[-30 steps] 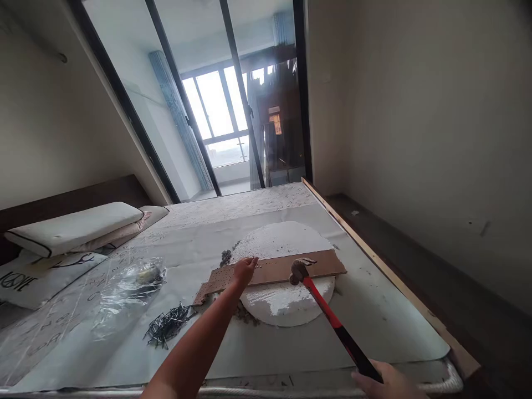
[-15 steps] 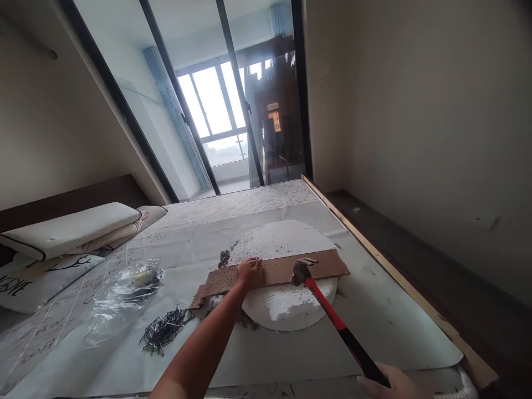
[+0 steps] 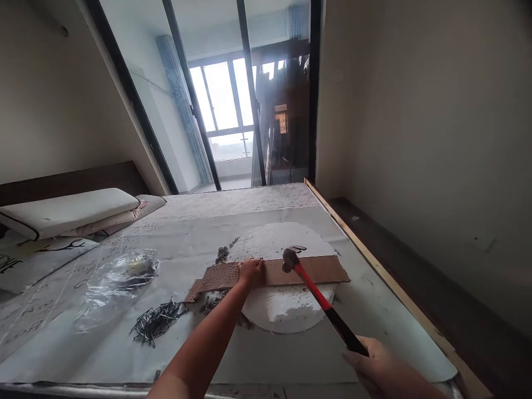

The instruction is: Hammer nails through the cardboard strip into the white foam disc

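Note:
My right hand (image 3: 374, 360) is wrapped around the black and red handle of a claw hammer (image 3: 316, 291). The hammer's head hangs over the right half of a brown cardboard strip (image 3: 307, 270), a short way right of my left hand (image 3: 251, 273). My left hand rests on the strip, fingertips pinched together at its far edge; something tiny may be between them, too small to make out. Rows of small holes mark the strip's left part. Beneath the strip lies a round white foam disc (image 3: 278, 238) with crumbled edges. A pile of dark nails (image 3: 157, 321) lies left of my left forearm.
A clear plastic bag (image 3: 120, 277) with something yellow in it lies at the left on the sheet-covered mattress (image 3: 199, 221). Pillows (image 3: 75, 210) lie by the headboard. Grey crumbs (image 3: 223, 254) sit beside the disc. A wooden rail (image 3: 374, 260) edges the right side.
The hammer and my right hand have moved left and up slightly, the head closer to my left hand. My left hand keeps its place on the strip. The camera view has shifted a little.

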### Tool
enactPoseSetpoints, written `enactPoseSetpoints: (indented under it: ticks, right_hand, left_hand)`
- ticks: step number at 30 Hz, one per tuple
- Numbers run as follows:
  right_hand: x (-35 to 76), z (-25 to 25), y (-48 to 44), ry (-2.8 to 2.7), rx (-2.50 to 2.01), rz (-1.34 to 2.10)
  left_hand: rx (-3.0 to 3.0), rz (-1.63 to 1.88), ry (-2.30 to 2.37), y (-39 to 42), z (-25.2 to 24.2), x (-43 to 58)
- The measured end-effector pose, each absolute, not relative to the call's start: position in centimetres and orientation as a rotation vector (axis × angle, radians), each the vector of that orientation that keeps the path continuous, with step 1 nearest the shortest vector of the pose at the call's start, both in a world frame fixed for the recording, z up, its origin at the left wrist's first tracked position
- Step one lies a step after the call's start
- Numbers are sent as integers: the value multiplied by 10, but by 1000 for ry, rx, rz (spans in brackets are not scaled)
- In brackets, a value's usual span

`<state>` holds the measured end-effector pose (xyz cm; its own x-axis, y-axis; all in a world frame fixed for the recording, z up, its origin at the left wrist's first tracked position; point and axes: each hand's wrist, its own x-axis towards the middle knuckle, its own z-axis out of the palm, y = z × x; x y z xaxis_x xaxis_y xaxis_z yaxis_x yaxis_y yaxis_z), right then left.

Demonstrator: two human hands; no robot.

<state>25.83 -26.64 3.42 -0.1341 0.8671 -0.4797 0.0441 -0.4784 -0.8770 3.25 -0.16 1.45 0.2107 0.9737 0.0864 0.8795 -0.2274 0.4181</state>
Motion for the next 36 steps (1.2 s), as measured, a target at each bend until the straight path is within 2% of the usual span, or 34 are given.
enactPoseSetpoints:
  ticks: [12, 20, 26, 32, 36]
  right_hand:
    - [235, 121, -192, -1279, -1567, 1693]
    - [217, 107, -175, -1337, -1734, 1655]
    - [219, 129, -176, -1352, -1617, 1529]
    - [211, 111, -176, -1335, -1768, 1621]
    - [214, 116, -175, -1329, -1654, 1500]
  left_hand:
    - [2278, 502, 1797, -5, 10, 34]
    - [2273, 488, 1766, -6, 3, 31]
    - [2293, 532, 1738, -9, 4, 31]
    - [2290, 551, 1738, -11, 2, 30]
    - [2317, 570, 1740, -8, -5, 30]
